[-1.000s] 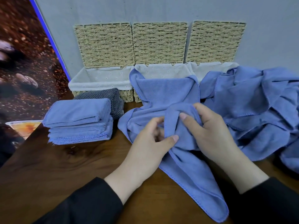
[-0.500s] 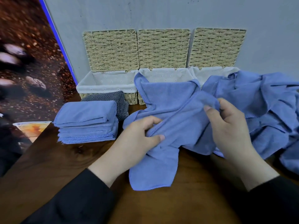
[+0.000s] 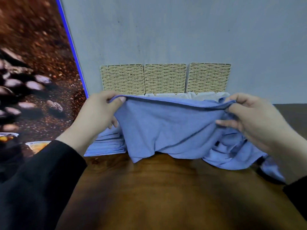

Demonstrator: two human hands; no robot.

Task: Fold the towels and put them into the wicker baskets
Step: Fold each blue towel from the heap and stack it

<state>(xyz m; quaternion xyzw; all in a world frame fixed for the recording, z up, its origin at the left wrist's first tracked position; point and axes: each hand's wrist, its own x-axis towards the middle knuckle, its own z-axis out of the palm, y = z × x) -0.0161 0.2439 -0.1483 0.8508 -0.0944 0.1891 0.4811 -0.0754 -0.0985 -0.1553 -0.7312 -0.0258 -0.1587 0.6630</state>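
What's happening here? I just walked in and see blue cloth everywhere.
A person in black sleeves is folding towels. The left hand and right hand each pinch a top corner of one blue microfibre towel, holding it stretched above the brown wooden table. A stack of folded blue towels lies to the left, a loose heap of unfolded blue towels to the right. Three woven wicker baskets wait against the grey wall behind.
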